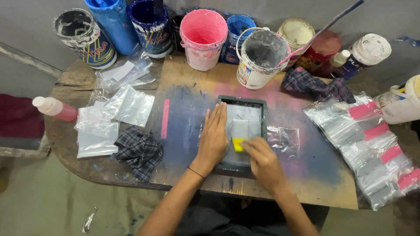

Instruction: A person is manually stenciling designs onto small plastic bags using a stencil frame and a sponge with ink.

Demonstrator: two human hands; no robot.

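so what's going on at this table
A person is working a small dark printing frame on a paint-stained board. The left hand lies flat on the frame's left side, and the right hand holds a yellow scraper on the mesh. Clear bags sit stacked to the right.

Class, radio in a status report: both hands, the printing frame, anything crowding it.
Left hand flat on small screen frame. Right hand gripping yellow squeegee on the mesh. Clear bag under frame's right edge; white paint bucket just behind.
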